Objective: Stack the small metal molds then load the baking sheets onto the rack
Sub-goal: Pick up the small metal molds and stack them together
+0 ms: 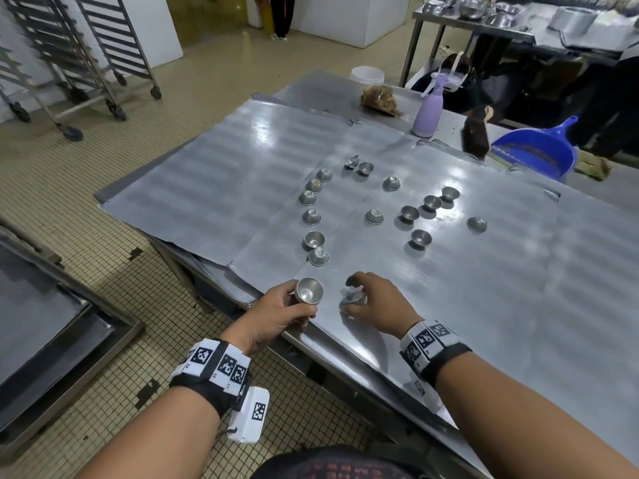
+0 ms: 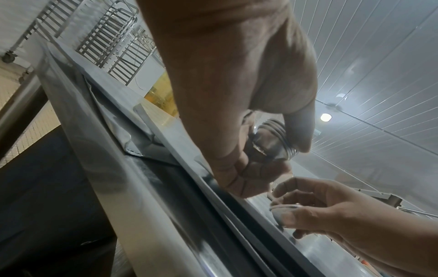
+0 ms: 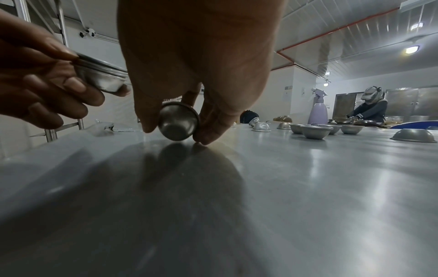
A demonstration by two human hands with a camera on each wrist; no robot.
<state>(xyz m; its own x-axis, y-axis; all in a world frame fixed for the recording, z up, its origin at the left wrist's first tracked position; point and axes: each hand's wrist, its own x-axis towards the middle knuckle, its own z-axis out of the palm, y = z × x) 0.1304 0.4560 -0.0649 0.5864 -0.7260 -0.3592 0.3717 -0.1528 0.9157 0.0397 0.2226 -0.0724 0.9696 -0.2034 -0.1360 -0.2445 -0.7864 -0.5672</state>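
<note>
My left hand [image 1: 276,314] holds a short stack of nested metal molds [image 1: 308,289] at the near edge of the table, open side up; the stack's ribbed rims show in the left wrist view [image 2: 272,138] and in the right wrist view [image 3: 99,75]. Just to its right, my right hand [image 1: 373,305] pinches a single mold [image 1: 353,299] tipped on its side, touching or just above the baking sheet [image 1: 484,305]; it shows between thumb and fingers in the right wrist view [image 3: 179,122]. Several more molds [image 1: 420,238] lie scattered over the sheets, some upright, some upside down.
Overlapping baking sheets [image 1: 207,174] cover the steel table. Wheeled racks [image 1: 86,53] stand at the far left. A lilac spray bottle [image 1: 428,112], a brush [image 1: 475,133] and a blue dustpan [image 1: 539,150] sit at the table's far side. Another person [image 3: 371,106] works beyond.
</note>
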